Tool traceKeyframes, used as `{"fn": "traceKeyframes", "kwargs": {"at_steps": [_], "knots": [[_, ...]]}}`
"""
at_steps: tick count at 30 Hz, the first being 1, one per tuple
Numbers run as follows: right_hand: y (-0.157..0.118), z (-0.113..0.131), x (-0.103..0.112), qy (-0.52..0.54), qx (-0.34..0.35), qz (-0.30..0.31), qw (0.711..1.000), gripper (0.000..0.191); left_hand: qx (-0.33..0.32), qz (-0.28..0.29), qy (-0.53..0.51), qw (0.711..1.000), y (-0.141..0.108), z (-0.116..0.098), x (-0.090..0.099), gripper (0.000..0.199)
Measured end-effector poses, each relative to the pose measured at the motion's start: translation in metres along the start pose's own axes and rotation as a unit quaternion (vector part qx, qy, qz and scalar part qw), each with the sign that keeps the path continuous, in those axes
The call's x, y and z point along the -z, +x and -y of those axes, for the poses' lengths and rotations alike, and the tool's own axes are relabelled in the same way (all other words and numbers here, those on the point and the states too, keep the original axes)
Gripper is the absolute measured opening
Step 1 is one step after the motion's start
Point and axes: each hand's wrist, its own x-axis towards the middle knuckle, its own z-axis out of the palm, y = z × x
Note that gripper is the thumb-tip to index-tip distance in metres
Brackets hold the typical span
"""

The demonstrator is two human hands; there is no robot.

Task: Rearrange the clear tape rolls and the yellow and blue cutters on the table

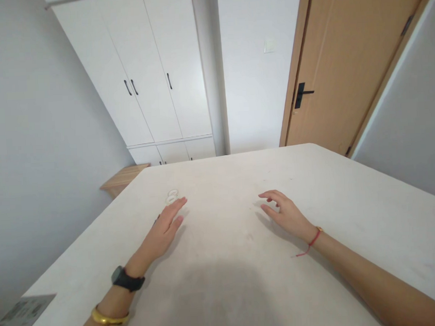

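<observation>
My left hand (pixel 164 230) is over the left part of the white table (pixel 221 231), open, thumb apart from the fingers, holding nothing. Just beyond its fingers lie two small whitish rings, a farther ring (pixel 173 192) and a nearer ring (pixel 171 200), which look like narrow rolls of tape. A small dark thing (pixel 157 219) peeks out behind the left hand, mostly hidden, so its kind does not show. On the right side, my right hand (pixel 286 215) is also open, fingers slightly bent and thumb apart, with nothing between them. Its shadow falls on the tabletop below.
A grey printed sheet or label (pixel 26 311) is at the table's near left edge. Beyond the far edge stand a white wardrobe (pixel 163 107) and a wooden door (pixel 351 68) with a black handle. A wooden surface (pixel 125 178) shows past the far left corner.
</observation>
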Motion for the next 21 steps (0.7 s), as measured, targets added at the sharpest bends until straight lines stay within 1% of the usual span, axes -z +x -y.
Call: {"fn": "traceKeyframes", "kwargs": {"at_steps": [2,4,6,9,12,14,21], "knots": [[0.001,-0.004,0.001,0.021,-0.018,-0.015,1.000,0.024,0.008,-0.034,-0.080,0.996,0.017,-0.025,-0.012,0.047],[0.002,-0.009,0.003,0.050,-0.055,-0.036,0.997,0.025,0.017,-0.059,-0.164,0.985,0.032,-0.041,-0.024,0.040],[0.004,-0.016,0.007,0.088,-0.108,-0.060,0.988,0.027,0.035,-0.078,-0.244,0.966,0.040,-0.048,-0.037,0.034],[0.008,-0.022,0.010,0.166,-0.191,-0.096,0.963,0.029,0.067,-0.102,-0.313,0.942,0.041,-0.043,-0.050,0.028],[0.009,-0.021,0.011,0.240,-0.240,-0.122,0.933,0.028,0.087,-0.112,-0.323,0.936,0.034,-0.034,-0.053,0.024],[0.009,-0.018,0.012,0.263,-0.251,-0.132,0.922,0.026,0.090,-0.114,-0.316,0.937,0.030,-0.031,-0.050,0.022],[0.004,-0.011,0.013,0.274,-0.251,-0.128,0.919,0.026,0.103,-0.108,-0.293,0.944,0.030,-0.038,-0.045,0.025]]}}
